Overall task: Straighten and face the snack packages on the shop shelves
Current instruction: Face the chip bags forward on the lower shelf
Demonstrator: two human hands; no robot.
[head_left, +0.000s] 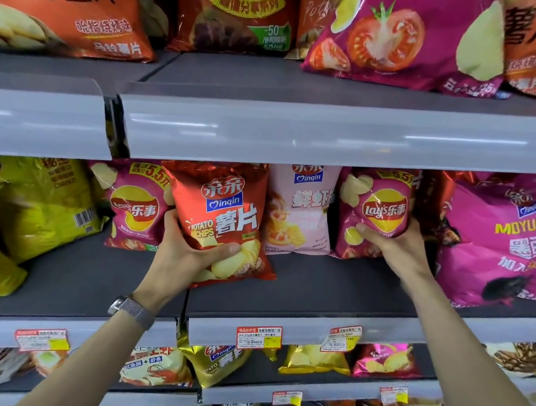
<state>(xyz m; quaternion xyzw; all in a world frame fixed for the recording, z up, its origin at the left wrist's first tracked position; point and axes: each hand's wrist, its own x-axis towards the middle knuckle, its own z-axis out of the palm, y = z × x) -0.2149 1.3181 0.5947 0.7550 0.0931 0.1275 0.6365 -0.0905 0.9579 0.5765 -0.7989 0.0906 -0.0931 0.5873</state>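
i see left hand (183, 256) gripping the red qinqin chips bag (222, 220), right hand (395, 244) seemingly grasping the magenta lay's bag (379, 211) on the middle shelf (316, 288).

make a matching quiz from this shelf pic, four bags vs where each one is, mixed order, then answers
1 red Qinqin bag
2 pale pink Qinqin bag
3 big tomato bag
4 Lay's bag right of the pink one

A on the top shelf
B gripped by the right hand
C gripped by the left hand
D standing on the middle shelf, no hand on it

Pairs: 1-C, 2-D, 3-A, 4-B
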